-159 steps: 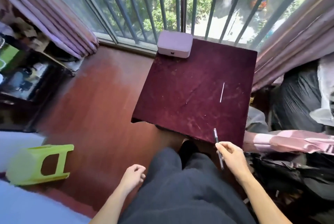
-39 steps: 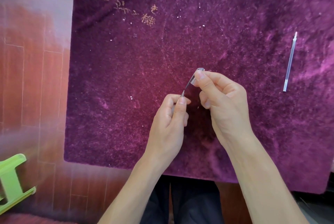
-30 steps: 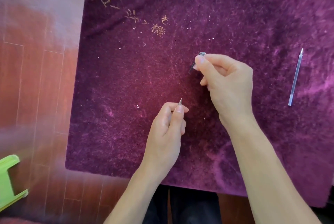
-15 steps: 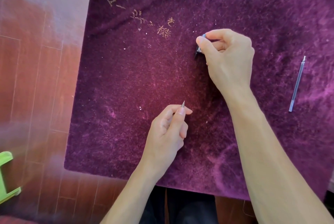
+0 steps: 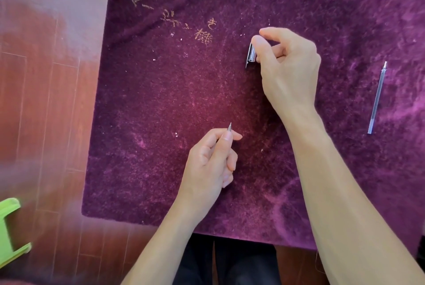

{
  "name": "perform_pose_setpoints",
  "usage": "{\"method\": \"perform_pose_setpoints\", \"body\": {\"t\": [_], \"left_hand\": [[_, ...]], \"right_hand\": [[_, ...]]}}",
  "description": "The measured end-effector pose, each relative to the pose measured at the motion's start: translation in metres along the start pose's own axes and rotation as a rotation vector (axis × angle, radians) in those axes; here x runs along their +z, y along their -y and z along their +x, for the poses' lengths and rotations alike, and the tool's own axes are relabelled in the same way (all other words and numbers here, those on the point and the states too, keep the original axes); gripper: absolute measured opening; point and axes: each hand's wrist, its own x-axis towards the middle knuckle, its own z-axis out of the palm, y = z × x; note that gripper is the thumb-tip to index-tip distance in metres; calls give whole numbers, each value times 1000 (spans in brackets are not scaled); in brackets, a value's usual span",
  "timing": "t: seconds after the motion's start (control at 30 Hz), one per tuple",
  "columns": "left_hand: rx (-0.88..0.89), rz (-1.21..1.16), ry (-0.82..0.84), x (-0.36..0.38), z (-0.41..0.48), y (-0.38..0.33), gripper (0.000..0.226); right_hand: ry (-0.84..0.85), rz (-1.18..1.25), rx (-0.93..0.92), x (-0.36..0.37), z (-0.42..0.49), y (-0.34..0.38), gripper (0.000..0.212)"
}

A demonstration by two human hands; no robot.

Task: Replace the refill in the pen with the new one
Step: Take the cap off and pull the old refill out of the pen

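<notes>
Left hand [image 5: 208,165] pinches the slim pen [image 5: 229,127], metal tip poking up. Right hand [image 5: 287,66] grips its clear plastic cap [image 5: 251,54] over the purple velvet table [image 5: 161,100]; the thin clear refill [image 5: 377,98] lies well off right.

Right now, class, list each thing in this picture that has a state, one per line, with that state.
Clear pen cap: off, pinched in right hand.
Pen: uncapped, tip up, gripped in left hand.
Thin clear spare refill: lying flat, untouched, on purple velvet cloth.
</notes>
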Motion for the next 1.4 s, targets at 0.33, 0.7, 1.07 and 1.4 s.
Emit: {"method": "perform_pose_setpoints", "body": {"t": [0.33,0.7,1.07,1.4], "left_hand": [[47,59,2,3,-2,2,26],[36,162,72,25,-21,18,25],[203,501,29,46,-41,25,11],[269,498,-47,48,-40,20,19]], "right_hand": [[-10,182,79,-32,-55,-11,15],[190,294,239,-59,-151,-52,12],[192,578,335,-80,-162,-68,10],[254,698,332,-76,-149,-70,10]]}}
